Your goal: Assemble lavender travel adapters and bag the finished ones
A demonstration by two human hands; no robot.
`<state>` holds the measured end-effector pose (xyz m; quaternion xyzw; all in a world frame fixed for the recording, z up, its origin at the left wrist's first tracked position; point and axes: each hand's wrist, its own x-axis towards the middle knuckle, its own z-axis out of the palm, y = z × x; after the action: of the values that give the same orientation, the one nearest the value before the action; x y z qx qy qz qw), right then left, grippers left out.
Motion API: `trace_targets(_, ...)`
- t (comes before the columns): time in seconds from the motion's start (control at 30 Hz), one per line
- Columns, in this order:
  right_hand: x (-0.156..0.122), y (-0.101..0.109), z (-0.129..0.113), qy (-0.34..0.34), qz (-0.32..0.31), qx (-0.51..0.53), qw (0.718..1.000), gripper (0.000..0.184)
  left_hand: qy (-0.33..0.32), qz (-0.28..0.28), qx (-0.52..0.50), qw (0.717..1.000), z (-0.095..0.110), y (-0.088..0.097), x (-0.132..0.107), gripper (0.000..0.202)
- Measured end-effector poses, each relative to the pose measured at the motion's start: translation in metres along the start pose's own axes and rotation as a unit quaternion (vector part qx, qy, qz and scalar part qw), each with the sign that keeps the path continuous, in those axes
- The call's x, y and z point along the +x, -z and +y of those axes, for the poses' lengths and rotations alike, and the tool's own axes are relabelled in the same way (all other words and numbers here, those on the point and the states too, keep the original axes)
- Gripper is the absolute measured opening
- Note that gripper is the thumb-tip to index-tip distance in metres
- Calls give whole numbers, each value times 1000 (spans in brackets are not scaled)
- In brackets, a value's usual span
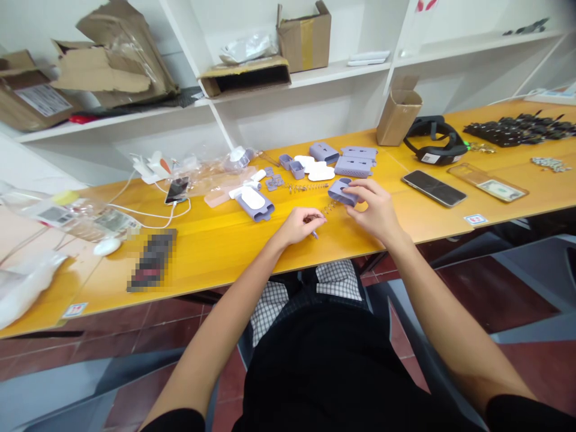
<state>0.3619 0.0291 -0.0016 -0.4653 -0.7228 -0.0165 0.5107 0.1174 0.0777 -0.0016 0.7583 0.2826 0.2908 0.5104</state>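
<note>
My right hand (375, 210) grips a purple plastic housing (337, 191) with an oval opening, thumb and fingers at its right side. Left of it, my left hand (299, 226) is closed in a pinch above the table's front part. A small purple plastic piece (315, 235) pokes out under its fingers; the rest of it is hidden. Between the hands a loose metal spring (330, 209) lies on the table. Farther back several springs (306, 188) lie in a row, beside small flat grey-purple parts (274, 182). Another purple housing (255, 206) with a white oval plate stands to the left.
More purple housings (355, 166), white oval plates (321, 173) and small purple cups (297, 169) stand at the back. To the right lie a phone (433, 188), a black headset (435, 141) and a cardboard box (398, 117). A charging cable (148, 225) and plastic bottle (67, 210) are left.
</note>
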Motion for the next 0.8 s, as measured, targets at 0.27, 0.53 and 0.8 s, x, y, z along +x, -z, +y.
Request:
trace_targets(0.27, 1, -5, -8, -60, -4, 66, 996, 32, -3, 1, 27, 1000, -4, -1, 0, 17)
trace_targets(0.53, -1, -6, -2, -231, -35, 227, 946, 21, -8, 6, 61, 998, -4, 0, 3, 17)
trace_targets(0.8, -3, 3, -6, -373, -102, 440, 810, 76, -30, 20, 103, 994, 1, 1, 1, 42)
